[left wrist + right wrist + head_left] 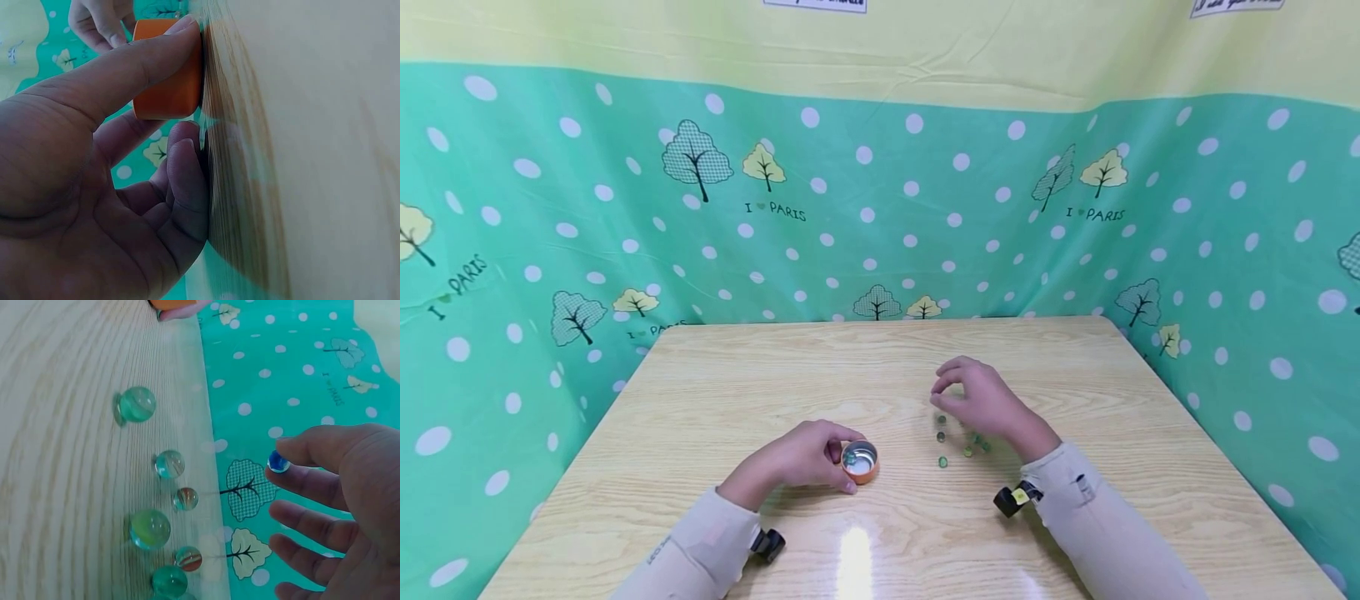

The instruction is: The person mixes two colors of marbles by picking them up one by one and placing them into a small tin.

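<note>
My left hand (812, 456) grips a small round orange tin (861, 478) on the table, thumb on its near side and fingers at its far side. Several greenish marbles (850, 458) lie on the silvery floor of the tin. Raised above the table to the right, my right hand (979, 398) pinches a blue marble (278, 462) between thumb and forefinger; its other fingers are spread and loosely bent. Below that hand several loose glass marbles (150, 529) lie scattered on the wood, green, clear and with coloured swirls. The hand partly hides them in the head view.
The light wooden table (760, 367) carries the tin and marbles. A green dotted curtain (865, 225) with printed trees hangs behind it and along both sides. A black wrist camera (1017, 498) is strapped to the right sleeve, another (768, 545) to the left.
</note>
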### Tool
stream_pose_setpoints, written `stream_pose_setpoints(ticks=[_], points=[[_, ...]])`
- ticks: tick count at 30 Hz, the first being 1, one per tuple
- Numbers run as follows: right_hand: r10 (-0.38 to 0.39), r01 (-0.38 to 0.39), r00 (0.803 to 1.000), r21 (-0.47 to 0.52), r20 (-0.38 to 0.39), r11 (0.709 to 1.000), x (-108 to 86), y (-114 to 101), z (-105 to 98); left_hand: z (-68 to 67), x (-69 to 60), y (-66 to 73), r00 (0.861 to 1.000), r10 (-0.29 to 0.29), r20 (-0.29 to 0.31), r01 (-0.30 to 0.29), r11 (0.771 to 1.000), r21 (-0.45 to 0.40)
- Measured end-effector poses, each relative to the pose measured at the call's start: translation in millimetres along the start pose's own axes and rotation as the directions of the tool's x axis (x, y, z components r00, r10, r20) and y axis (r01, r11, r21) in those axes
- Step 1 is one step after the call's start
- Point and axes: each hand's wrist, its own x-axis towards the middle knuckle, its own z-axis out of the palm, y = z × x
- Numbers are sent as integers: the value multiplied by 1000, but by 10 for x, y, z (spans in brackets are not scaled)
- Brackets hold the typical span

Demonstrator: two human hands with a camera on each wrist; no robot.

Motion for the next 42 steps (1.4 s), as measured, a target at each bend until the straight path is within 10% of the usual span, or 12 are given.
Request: stream_pose_setpoints(ticks=[42], points=[[-143, 144, 989, -21, 28, 989, -103, -328, 216, -13, -4, 2, 1000, -20, 1, 20, 1000, 1]])
